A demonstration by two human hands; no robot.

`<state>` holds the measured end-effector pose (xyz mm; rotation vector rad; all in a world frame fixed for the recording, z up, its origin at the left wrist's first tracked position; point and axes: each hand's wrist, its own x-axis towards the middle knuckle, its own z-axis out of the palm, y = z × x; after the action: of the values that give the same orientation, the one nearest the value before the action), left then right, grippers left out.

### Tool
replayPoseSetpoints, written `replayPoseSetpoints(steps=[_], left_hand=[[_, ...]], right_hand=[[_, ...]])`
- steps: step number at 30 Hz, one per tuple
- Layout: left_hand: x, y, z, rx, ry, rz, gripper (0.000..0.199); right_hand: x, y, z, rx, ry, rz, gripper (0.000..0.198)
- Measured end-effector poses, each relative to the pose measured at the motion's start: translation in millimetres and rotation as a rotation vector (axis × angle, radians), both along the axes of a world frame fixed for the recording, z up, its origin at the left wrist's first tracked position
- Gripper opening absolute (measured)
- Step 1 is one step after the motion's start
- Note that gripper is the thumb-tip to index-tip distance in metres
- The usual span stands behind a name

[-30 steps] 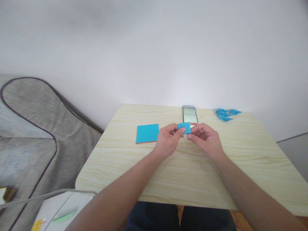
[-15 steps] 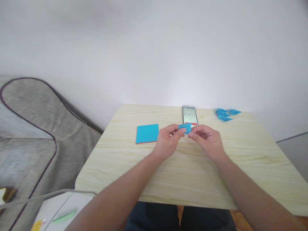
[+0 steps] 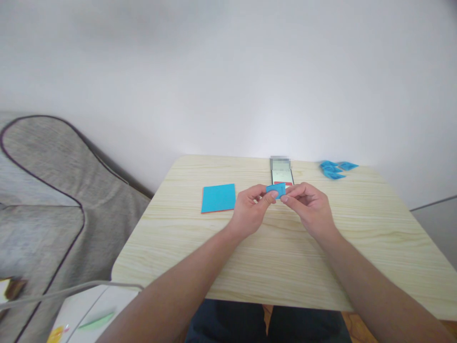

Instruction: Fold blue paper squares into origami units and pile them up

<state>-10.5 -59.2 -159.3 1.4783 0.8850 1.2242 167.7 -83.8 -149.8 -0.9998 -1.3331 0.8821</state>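
Note:
A small folded piece of blue paper (image 3: 276, 189) is held up over the middle of the table. My left hand (image 3: 252, 209) pinches its left side, thumb in front and fingers behind. At the paper's right edge, my right hand (image 3: 311, 207) has thumb and forefinger closed on it. Left of my hands lies a stack of square paper (image 3: 218, 198), blue on top with an orange edge beneath. Several folded blue paper pieces (image 3: 331, 169) with pointed ends rest together at the back right.
A phone (image 3: 281, 171) with a lit screen stands behind my hands, partly covered by them. The light wood table (image 3: 285, 267) meets a white wall. A grey sofa (image 3: 103, 214) is on the left, with a cable (image 3: 71, 289) in front of it.
Both hands have shifted very slightly to the right with the folded blue paper, which is a little more tilted. Everything else stays where it was.

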Motion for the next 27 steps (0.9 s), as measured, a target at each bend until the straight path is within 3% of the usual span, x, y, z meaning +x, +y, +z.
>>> replayPoseSetpoints(steps=[9,17,27], left_hand=[[1.6,-0.1,0.7,-0.027,0.008,0.026,0.039],[0.2,5.9,5.0,-0.123,-0.091,-0.035,0.042],[0.0,7.1,5.3,-0.166,-0.118,-0.128,0.043]], right_hand=[[-2.2,-0.5,1.2,-0.06,0.112,-0.009,0.029],[2.0,-1.1,-1.9,-0.104,0.066,0.122,0.018],[0.5,-4.8,-1.3,-0.045,-0.06,0.064,0.009]])
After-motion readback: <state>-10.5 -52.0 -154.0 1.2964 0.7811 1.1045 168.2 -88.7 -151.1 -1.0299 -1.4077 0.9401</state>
